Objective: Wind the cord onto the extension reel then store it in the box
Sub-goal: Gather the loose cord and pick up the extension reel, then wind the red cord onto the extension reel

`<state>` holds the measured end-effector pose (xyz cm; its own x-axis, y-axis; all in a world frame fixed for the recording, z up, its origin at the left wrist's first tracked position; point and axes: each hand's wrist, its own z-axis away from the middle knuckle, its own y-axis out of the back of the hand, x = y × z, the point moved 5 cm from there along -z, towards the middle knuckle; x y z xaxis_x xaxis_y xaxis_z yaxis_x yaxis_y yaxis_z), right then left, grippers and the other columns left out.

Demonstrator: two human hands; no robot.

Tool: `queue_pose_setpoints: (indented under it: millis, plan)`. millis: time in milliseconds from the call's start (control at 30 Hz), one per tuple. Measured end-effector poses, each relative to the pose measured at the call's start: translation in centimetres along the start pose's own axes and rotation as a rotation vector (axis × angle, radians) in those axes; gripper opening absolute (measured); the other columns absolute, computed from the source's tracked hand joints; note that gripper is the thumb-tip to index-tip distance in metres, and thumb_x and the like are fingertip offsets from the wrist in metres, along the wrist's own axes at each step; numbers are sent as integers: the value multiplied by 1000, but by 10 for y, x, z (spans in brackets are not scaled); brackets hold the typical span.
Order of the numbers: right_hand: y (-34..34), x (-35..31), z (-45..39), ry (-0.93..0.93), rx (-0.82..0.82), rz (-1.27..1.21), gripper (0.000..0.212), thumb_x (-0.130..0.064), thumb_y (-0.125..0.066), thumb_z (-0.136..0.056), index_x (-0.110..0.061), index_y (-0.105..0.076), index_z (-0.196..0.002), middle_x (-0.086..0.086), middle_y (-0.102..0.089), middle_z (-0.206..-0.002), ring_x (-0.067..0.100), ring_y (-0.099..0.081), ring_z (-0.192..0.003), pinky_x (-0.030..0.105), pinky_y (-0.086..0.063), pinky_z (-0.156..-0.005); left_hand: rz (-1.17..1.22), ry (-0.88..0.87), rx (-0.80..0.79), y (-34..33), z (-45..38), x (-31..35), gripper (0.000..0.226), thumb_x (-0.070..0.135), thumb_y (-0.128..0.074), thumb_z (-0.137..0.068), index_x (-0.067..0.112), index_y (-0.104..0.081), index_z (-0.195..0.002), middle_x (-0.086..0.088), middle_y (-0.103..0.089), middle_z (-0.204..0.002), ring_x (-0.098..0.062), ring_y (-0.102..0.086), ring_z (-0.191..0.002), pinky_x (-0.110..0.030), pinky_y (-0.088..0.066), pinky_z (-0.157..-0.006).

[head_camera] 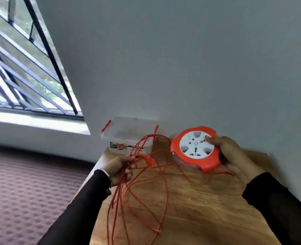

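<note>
Item: round orange plastic extension reel with a white socket face [196,149]. Location: held above the far right part of the light wooden tabletop [199,209], tilted so the socket face looks up and toward the person. Held by the right hand [234,156], fingers curled round the right rim, thumb lying on the white face near its upper right edge.

Item: thin orange cord [146,174], almost wholly unwound. Location: loose loops spread over the left and middle of the table, some strands trailing off the near edge. A gathered bunch is gripped in the left hand [119,165], fingers closed round several strands; the orange plug [150,161] appears to hang just right of that hand.

Item: clear plastic storage box with orange side clips [128,137]. Location: far left corner of the table, against the grey wall [181,59], lid on. Reel not yet near it.

Governing relation: the cord leaves the reel at its lower rim, close under the right hand, and runs leftward across the table to the bunch in the left hand. The two hands are well apart, with the slack between them. The right hand is nearer the reel, the left nearer the box and the loose cord. Winding looks barely begun; the tangle of overlapping loops may snag as it feeds.

Also present: barred window [22,68], patterned carpet [22,191].
</note>
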<state>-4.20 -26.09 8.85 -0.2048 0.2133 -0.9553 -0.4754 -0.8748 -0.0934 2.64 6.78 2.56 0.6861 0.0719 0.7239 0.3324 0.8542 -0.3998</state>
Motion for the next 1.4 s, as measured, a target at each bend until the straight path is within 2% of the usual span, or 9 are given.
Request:
queue_pose_setpoints:
  millis: [100,300,467,633,767,900,967,1167,1400]
  plan:
    - [-2,26,-1,-69,-11,24,42,-21,-71,-79,-4,-59,-115,22,-69,-103,37,-66,-88,47,-50,-81,-123,45,236,30,2,-6,15,18,-46,-96,11,-53,-84,-3,-55,-53,-15,-52,-35,-22,-48,-40]
    - [12,62,2,-98,17,-48,20,-29,-63,-88,-12,-66,-97,8,-75,-80,25,-70,-72,45,-54,-79,-476,-126,689,78,1,8,12,16,-56,-92,10,-64,-99,-6,-58,-67,-18,-55,-47,-19,-43,-45]
    - [34,85,10,-100,74,-14,28,-42,-57,-90,-16,-67,-95,6,-76,-81,24,-71,-67,42,-55,-75,-900,-230,992,74,5,23,34,19,-60,-82,11,-61,-115,-15,-65,-118,-31,-60,-110,-33,-44,-95]
    - [44,111,25,-246,82,-110,30,-37,-56,-90,-12,-67,-102,16,-73,-96,33,-67,-89,53,-50,-90,-892,-591,696,-31,1,-4,7,11,-63,-82,18,-63,-82,1,-66,-80,-18,-64,-74,-19,-45,-66]
    - [53,127,37,-258,97,-287,23,-18,-56,-89,-6,-63,-107,10,-71,-85,24,-65,-75,37,-59,-66,-686,-200,154,-118,-15,-87,27,16,-55,-94,14,-56,-68,4,-61,-50,-7,-55,-38,-17,-42,-37]
    - [63,138,53,-304,53,-482,21,0,-56,-79,-4,-61,-99,10,-68,-67,18,-65,-56,32,-57,-57,-455,28,-129,-176,-15,-158,21,17,-54,-95,11,-55,-75,1,-63,-57,-5,-59,-42,-17,-47,-38]
    - [66,142,62,-302,13,-570,31,5,-56,-68,-2,-62,-98,13,-71,-70,22,-69,-59,39,-58,-65,-365,-14,-125,-196,-17,-177,5,16,-58,-92,12,-58,-89,-1,-63,-73,-7,-60,-51,-20,-49,-45]
    - [82,160,89,-304,-84,-496,34,-8,-66,-64,0,-68,-97,15,-73,-81,20,-69,-64,27,-56,-55,-36,-321,91,-224,-34,-177,36,4,-65,-85,2,-56,-120,-18,-71,-103,-20,-67,-82,-24,-55,-65]
    - [143,142,88,6,80,276,57,-7,-78,-74,-7,-47,-122,15,-60,-122,28,-61,-106,40,-51,-85,-275,-138,101,-194,-41,-150,38,2,-63,-55,5,-59,-92,-7,-61,-56,-17,-55,-40,-22,-47,-42]
